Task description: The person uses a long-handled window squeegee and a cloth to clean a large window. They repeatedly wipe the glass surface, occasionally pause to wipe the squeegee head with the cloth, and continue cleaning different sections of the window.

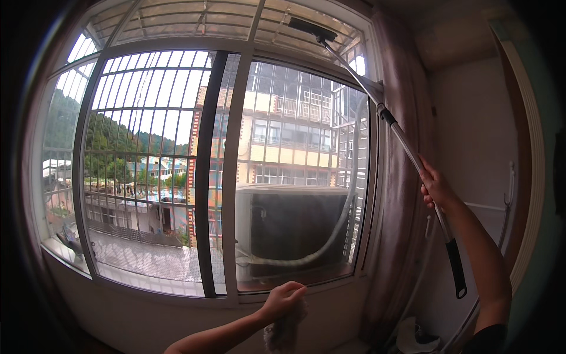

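My right hand (437, 185) is wrapped round the metal pole of a long window squeegee (402, 137), whose black grip end hangs below the hand. The pole slants up to the left, and its dark head (312, 28) is at the upper right pane of the window. Whether the blade touches the glass, I cannot tell. Low in front of the window, my left hand (284, 302) is closed on a greyish cloth (285, 331) that dangles beneath it. Part of the cloth is hidden behind the hand and wrist.
The large window (233, 177) has pale frames and metal bars outside. Behind its right pane stands an air-conditioner unit (298, 224) with a pale hose. A pinkish curtain (401, 76) hangs close beside the pole. A white object (415, 336) lies low at the right.
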`<state>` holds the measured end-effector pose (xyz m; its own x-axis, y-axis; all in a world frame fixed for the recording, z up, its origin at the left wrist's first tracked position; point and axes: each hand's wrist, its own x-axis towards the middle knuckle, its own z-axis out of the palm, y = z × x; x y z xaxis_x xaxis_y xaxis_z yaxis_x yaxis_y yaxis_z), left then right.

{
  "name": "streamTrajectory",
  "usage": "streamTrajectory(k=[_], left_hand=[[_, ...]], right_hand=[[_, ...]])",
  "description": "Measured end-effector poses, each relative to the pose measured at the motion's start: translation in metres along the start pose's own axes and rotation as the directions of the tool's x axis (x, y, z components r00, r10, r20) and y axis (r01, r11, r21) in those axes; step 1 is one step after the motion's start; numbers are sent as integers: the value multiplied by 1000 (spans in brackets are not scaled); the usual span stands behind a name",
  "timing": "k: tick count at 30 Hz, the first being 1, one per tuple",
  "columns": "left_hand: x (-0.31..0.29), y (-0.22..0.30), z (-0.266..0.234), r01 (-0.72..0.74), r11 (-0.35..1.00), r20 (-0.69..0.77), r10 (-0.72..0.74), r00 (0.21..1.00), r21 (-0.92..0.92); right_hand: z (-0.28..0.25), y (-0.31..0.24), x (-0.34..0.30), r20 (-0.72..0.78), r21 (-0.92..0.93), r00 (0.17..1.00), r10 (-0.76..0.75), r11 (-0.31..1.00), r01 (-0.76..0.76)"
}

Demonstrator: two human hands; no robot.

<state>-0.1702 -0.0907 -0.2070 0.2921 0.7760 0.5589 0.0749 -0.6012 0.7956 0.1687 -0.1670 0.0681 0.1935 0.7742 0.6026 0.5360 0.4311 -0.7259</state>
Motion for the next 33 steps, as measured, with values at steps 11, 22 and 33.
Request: streamTrajectory(k=[11,22,33], left_hand=[[13,11,55,49,997,195,-36,980,-61],[22,34,105,-18,996,277,40,960,-82],[10,45,103,-20,999,237,27,971,-32]], right_hand=[[-73,-19,-92,109,-144,979,169,978,-153],[-142,-80,-126,54,-293,977,208,938,-183],[-150,16,-153,48,-2,994,99,995,-99]])
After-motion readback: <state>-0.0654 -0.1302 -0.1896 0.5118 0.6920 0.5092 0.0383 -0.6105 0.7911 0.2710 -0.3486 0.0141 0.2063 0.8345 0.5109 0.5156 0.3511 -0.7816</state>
